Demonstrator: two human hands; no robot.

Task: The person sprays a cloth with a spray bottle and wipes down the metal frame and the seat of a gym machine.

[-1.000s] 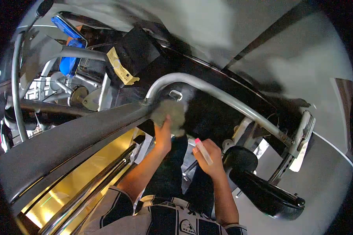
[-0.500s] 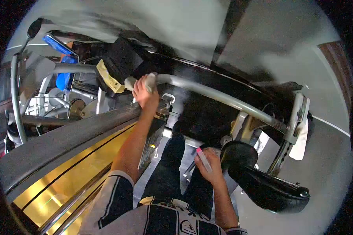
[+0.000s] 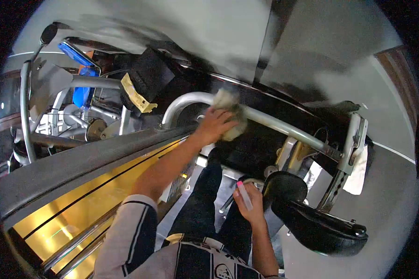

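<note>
My left hand [image 3: 214,124] presses a pale cloth [image 3: 230,113] around the curved silver bar [image 3: 274,124] of a gym machine, near the top of its bend. Held low in front of my dark trousers, my right hand [image 3: 247,204] grips a small white spray bottle with a pink cap [image 3: 244,193]. The bottle points up and left, apart from the bar.
A black padded roller [image 3: 312,218] sticks out right of my right hand. A grey beam [image 3: 79,162] runs diagonally on the left above a yellow panel [image 3: 84,204]. A white towel [image 3: 358,172] hangs on the machine's right upright. A black box with yellow tape [image 3: 142,86] sits behind.
My left hand slid the cloth rightwards along the silver bar, from the bend's left end to past its top. My right hand with the bottle stayed almost still.
</note>
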